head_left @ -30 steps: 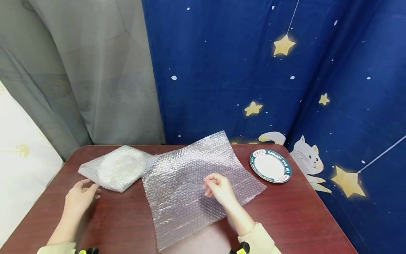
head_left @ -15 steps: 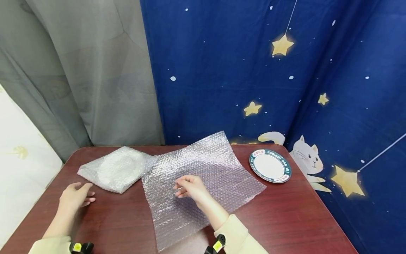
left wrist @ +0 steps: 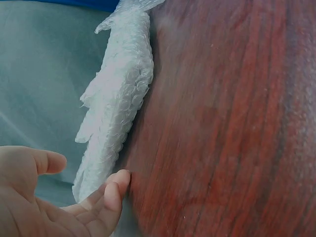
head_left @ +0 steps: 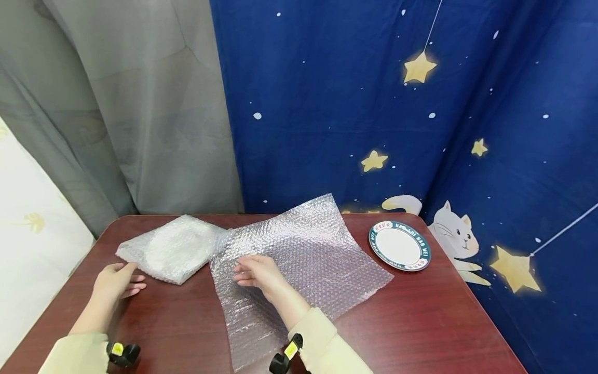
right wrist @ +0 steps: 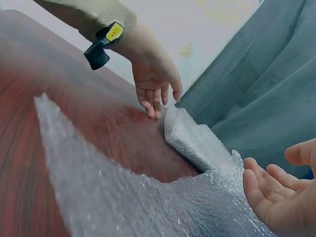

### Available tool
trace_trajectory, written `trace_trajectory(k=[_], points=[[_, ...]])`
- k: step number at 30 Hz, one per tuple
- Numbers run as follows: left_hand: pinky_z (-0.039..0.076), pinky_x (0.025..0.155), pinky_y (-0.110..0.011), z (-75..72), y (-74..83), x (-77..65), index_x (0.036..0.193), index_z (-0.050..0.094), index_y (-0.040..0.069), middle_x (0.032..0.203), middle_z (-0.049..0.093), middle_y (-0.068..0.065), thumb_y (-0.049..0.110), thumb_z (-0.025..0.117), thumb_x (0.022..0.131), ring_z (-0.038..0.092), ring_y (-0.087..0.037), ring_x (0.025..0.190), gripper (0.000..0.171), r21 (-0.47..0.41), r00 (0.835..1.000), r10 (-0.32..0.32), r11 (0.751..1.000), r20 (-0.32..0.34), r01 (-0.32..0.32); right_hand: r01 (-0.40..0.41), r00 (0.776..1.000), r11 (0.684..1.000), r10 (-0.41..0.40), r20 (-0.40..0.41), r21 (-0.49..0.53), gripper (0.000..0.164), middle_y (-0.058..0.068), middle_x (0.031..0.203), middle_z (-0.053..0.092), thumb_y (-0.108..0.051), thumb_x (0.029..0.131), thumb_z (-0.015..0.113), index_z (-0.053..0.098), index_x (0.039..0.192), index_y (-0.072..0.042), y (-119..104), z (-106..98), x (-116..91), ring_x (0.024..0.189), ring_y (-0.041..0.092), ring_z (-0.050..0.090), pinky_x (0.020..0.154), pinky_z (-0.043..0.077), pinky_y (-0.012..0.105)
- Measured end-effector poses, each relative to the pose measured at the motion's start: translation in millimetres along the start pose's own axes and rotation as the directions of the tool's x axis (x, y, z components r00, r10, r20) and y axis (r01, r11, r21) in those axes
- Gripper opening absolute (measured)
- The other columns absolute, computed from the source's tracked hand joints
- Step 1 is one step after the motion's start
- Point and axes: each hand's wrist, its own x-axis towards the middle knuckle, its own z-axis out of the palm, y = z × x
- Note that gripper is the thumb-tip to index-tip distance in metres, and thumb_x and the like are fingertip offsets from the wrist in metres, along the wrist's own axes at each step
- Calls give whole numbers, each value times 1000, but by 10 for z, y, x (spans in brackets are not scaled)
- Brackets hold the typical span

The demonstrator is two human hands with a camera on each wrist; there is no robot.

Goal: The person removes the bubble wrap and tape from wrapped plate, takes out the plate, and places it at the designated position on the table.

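Observation:
At the table's back left lies a flat bundle (head_left: 179, 249) wrapped in bubble wrap, with a round white shape showing through. My left hand (head_left: 113, 283) is right at its near left corner. In the left wrist view, the thumb of the left hand (left wrist: 54, 202) stands apart from the loosely bent fingers, and the bundle (left wrist: 116, 94) extends beyond them. A bubble wrap sheet (head_left: 299, 249) spreads from the bundle across the table's middle. Over its left part hovers my right hand (head_left: 259, 275), holding nothing. The right wrist view shows the right hand (right wrist: 281, 197) with relaxed fingers above the sheet (right wrist: 148, 207).
A white plate (head_left: 399, 246) with a dark green lettered rim lies at the back right of the reddish-brown table (head_left: 411, 322). Grey and blue curtains (head_left: 317, 104) hang behind the table's back edge. Each wrist carries a black strap-mounted camera (head_left: 122, 353).
My right hand has moved left across the sheet, towards the bundle. My left hand drew slightly away from the bundle's corner, then came back to it. The bundle, sheet and plate stay put.

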Motion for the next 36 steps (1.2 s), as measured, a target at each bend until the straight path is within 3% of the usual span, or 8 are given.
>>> trace_trajectory(k=[10, 18, 25, 29, 34, 36], points=[[56, 60, -32, -2, 27, 76, 139, -12, -20, 69, 64, -4, 23, 37, 101, 68, -17, 58, 76, -130, 998, -60, 990, 19, 62, -51, 999, 998, 51, 12, 26, 36, 24, 103, 67, -13, 94, 57, 58, 119, 12, 63, 182, 138, 91, 30, 68, 75, 55, 33], [56, 62, -32, -68, 32, 123, 140, -9, -21, 70, 64, -1, 26, 37, 101, 69, -16, 62, 77, -138, 996, -72, 987, 42, 78, -123, 992, 992, 123, -4, 32, 30, 22, 99, 68, -11, 93, 58, 60, 116, 9, 65, 336, 237, 94, 34, 67, 77, 54, 35], [56, 65, -32, -110, 34, 160, 139, -16, -19, 73, 65, -1, 28, 36, 102, 69, -16, 65, 80, -149, 991, -74, 985, 114, 91, -167, 986, 984, 168, -17, 62, 35, 23, 103, 67, -9, 92, 61, 55, 121, 9, 70, 491, 343, 93, 32, 68, 80, 53, 36], [56, 66, -32, -108, 53, 158, 139, -13, -20, 74, 64, 0, 26, 36, 102, 69, -15, 66, 77, -176, 985, -75, 979, 158, 103, -197, 979, 979, 199, -29, 59, 28, 22, 103, 67, -9, 91, 63, 60, 115, 4, 97, 582, 409, 91, 30, 68, 78, 54, 35], [56, 67, -34, -83, 45, 147, 133, 13, -22, 76, 63, -2, 24, 38, 101, 70, -18, 67, 61, -232, 980, -74, 966, 185, 117, -236, 972, 969, 237, -4, 76, 29, 22, 104, 66, -8, 92, 63, 58, 117, 6, 145, 663, 475, 97, 33, 66, 81, 53, 36], [56, 68, -34, -65, 47, 149, 131, 17, -21, 77, 61, -3, 23, 38, 101, 70, -18, 68, 58, -236, 979, -75, 965, 189, 119, -246, 969, 965, 246, 8, 87, 31, 23, 105, 65, -8, 92, 62, 58, 118, 7, 167, 680, 499, 99, 34, 65, 83, 52, 38]])
